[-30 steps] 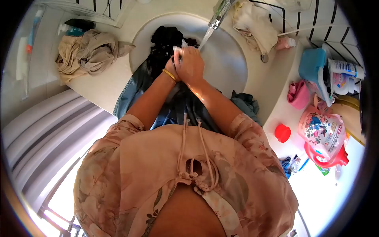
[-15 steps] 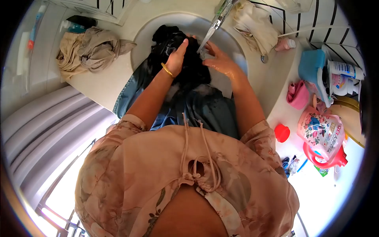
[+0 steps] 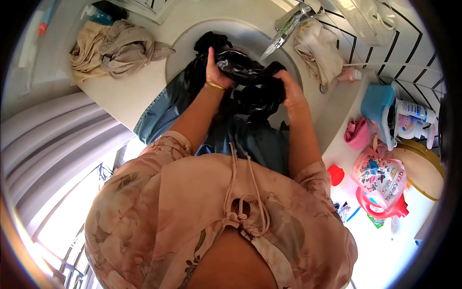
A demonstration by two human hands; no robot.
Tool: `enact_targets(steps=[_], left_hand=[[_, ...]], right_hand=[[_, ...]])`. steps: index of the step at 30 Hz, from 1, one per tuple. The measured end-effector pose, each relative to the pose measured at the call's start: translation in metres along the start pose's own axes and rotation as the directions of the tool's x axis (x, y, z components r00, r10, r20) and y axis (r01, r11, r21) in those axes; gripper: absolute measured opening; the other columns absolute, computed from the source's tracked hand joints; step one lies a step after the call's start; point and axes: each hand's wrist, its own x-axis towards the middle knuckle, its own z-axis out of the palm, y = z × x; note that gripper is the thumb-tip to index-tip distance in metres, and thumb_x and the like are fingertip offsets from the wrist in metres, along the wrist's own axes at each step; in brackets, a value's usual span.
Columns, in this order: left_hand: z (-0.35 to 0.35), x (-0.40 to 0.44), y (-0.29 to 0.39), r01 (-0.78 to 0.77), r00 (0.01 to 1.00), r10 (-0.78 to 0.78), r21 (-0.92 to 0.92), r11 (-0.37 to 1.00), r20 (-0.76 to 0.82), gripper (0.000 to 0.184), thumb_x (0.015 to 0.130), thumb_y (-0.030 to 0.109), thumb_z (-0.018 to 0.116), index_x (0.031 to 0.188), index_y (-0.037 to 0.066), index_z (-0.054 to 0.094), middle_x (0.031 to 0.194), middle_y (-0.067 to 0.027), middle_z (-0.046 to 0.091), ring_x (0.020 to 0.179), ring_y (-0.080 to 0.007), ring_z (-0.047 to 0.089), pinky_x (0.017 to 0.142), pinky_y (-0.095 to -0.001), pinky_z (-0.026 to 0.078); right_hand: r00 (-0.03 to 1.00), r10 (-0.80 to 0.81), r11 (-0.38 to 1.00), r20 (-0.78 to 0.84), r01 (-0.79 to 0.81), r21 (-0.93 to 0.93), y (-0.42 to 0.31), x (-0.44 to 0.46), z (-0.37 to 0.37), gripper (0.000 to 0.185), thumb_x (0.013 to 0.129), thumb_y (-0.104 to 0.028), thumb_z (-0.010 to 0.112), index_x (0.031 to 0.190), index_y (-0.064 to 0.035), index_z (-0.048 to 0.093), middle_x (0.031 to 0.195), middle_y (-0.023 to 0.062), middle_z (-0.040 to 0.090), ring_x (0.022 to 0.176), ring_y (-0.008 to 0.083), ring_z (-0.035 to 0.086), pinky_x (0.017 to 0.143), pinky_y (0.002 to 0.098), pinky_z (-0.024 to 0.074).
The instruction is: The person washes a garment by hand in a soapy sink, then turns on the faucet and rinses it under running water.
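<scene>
A wet black garment (image 3: 257, 98) stretches between my hands over the white sink basin (image 3: 186, 42). My left hand (image 3: 216, 74), thumb pointing up, holds its left part; most of these fingers are hidden by the cloth. On the other side, my right hand (image 3: 290, 90) is closed around a bunched edge. Water runs from the chrome faucet (image 3: 288, 28) just behind the garment. Dark blue denim-like cloth (image 3: 159, 115) hangs over the front of the basin, below both forearms.
Beige cloth (image 3: 120, 50) lies heaped on the left counter. Another pale cloth (image 3: 317, 50) sits beside the faucet. To the right are a blue container (image 3: 377, 102), a pink pouch (image 3: 357, 134), a red cap (image 3: 336, 175) and a floral detergent bag (image 3: 380, 176).
My right hand, earlier spread under the running water, has closed on the black garment. The garment is now lifted and spread wider between both hands. The view has shifted slightly.
</scene>
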Motion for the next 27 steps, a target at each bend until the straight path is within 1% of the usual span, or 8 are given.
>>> enact_targets(steps=[6, 9, 13, 14, 19, 21, 23, 27], left_hand=[[0.009, 0.011, 0.014, 0.043, 0.983, -0.018, 0.134, 0.990, -0.183, 0.034, 0.084, 0.031, 0.053, 0.104, 0.005, 0.055, 0.102, -0.0126, 0.059, 0.097, -0.0264, 0.054, 0.092, -0.0405, 0.039], [-0.037, 0.021, 0.021, 0.242, 0.970, -0.243, 0.107, 0.964, 0.000, 0.034, 0.087, 0.030, 0.046, 0.108, 0.004, 0.052, 0.104, -0.0118, 0.058, 0.097, -0.0258, 0.054, 0.091, -0.0397, 0.040], [-0.060, 0.013, -0.007, 0.195, 0.972, -0.143, 0.302, 0.933, -0.186, 0.030, 0.088, 0.026, 0.040, 0.104, 0.006, 0.054, 0.100, -0.0068, 0.059, 0.094, -0.0218, 0.054, 0.085, -0.0381, 0.043], [-0.007, -0.005, -0.023, 0.194, 0.946, -0.092, 0.314, 0.929, -0.311, 0.033, 0.085, 0.021, 0.043, 0.113, 0.007, 0.051, 0.116, -0.0072, 0.053, 0.105, -0.0239, 0.050, 0.094, -0.0398, 0.037], [-0.010, -0.007, -0.009, 0.108, 0.977, -0.055, 0.255, 0.961, -0.206, 0.033, 0.085, 0.028, 0.043, 0.106, 0.006, 0.056, 0.103, -0.0077, 0.060, 0.100, -0.0237, 0.053, 0.092, -0.0383, 0.038], [-0.005, -0.004, 0.012, 0.345, 0.889, -0.274, 0.142, 0.928, -0.368, 0.033, 0.086, 0.032, 0.040, 0.098, 0.007, 0.058, 0.099, -0.0082, 0.060, 0.088, -0.0256, 0.057, 0.082, -0.0373, 0.045], [0.000, -0.021, -0.003, 0.140, 0.990, -0.143, 0.130, 0.982, 0.013, 0.030, 0.086, 0.031, 0.043, 0.097, 0.008, 0.058, 0.099, -0.0069, 0.060, 0.087, -0.0266, 0.057, 0.083, -0.0389, 0.044], [-0.035, -0.007, -0.020, 0.168, 0.928, -0.024, 0.362, 0.917, -0.372, 0.027, 0.086, 0.020, 0.042, 0.102, 0.004, 0.057, 0.102, -0.0098, 0.059, 0.096, -0.0231, 0.055, 0.089, -0.0387, 0.041]], right_hand=[[0.942, -0.189, 0.981, -0.278, 0.195, -0.006, 0.054, 0.057, 0.001, 0.025, 0.074, -0.022, 0.055, 0.087, -0.0004, 0.057, 0.083, 0.0114, 0.059, 0.077, 0.0257, 0.057, 0.075, 0.0333, 0.0453], [0.429, -0.865, 0.025, 0.261, 0.556, -0.831, 0.094, 0.038, 0.067, 0.031, 0.065, -0.024, 0.068, 0.082, -0.0006, 0.057, 0.097, 0.0129, 0.055, 0.082, 0.0299, 0.054, 0.082, 0.0386, 0.0420], [0.544, -0.836, 0.095, -0.074, 0.010, -0.995, 0.092, 0.082, 0.056, 0.032, 0.061, -0.024, 0.067, 0.081, -0.0009, 0.058, 0.093, 0.0197, 0.055, 0.091, 0.0393, 0.050, 0.079, 0.0441, 0.0421], [0.591, -0.672, 0.439, -0.446, -0.166, -0.883, 0.060, 0.084, 0.060, 0.033, 0.065, -0.025, 0.065, 0.086, -0.0009, 0.057, 0.090, 0.0202, 0.056, 0.086, 0.0385, 0.053, 0.076, 0.0434, 0.0433], [0.716, -0.567, 0.759, -0.407, 0.263, -0.595, 0.063, 0.085, 0.052, 0.030, 0.070, -0.017, 0.055, 0.095, -0.0010, 0.053, 0.077, 0.0194, 0.057, 0.083, 0.0347, 0.056, 0.075, 0.0413, 0.0437], [0.534, -0.826, 0.173, 0.181, 0.547, -0.819, 0.096, 0.068, 0.065, 0.032, 0.064, -0.017, 0.059, 0.094, -0.0056, 0.056, 0.077, 0.0174, 0.057, 0.083, 0.0349, 0.054, 0.077, 0.0423, 0.0432], [0.535, -0.832, 0.039, 0.145, 0.318, -0.947, 0.101, 0.046, 0.093, 0.029, 0.066, -0.023, 0.059, 0.087, -0.0025, 0.056, 0.080, 0.0198, 0.057, 0.079, 0.0386, 0.054, 0.074, 0.0443, 0.0436], [0.513, -0.823, 0.218, -0.245, -0.113, -0.969, 0.067, 0.087, 0.047, 0.032, 0.069, -0.028, 0.058, 0.081, 0.0011, 0.057, 0.073, 0.0214, 0.058, 0.072, 0.0376, 0.057, 0.064, 0.0458, 0.0448]])
